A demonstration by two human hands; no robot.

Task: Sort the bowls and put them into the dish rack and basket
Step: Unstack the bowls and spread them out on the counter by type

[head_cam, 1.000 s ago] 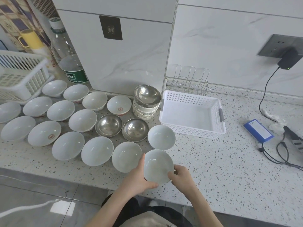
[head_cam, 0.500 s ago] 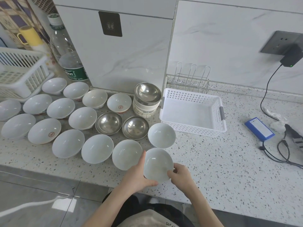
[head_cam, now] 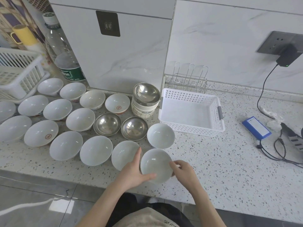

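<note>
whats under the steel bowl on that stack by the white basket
The steel bowl sits tilted on a stack of white bowls; only their rims and sides show, so their insides are hidden.

White ceramic bowl (head_cam: 155, 165), glossy, mouth up and tilted slightly toward the viewer, at the counter's front edge, held between the left hand (head_cam: 133, 173) and the right hand (head_cam: 183, 172). Further white bowls (head_cam: 95, 150) stand upright in rows to its left, one marked with a red emblem (head_cam: 41, 133), with two steel bowls (head_cam: 107, 124) side by side among them and a stack of bowls (head_cam: 145, 100) topped by a tilted steel one behind. White perforated plastic basket (head_cam: 191, 112), rectangular, grey handle on its right end, just right of the stack; wire dish rack (head_cam: 190, 79) directly behind it against the wall.
</note>
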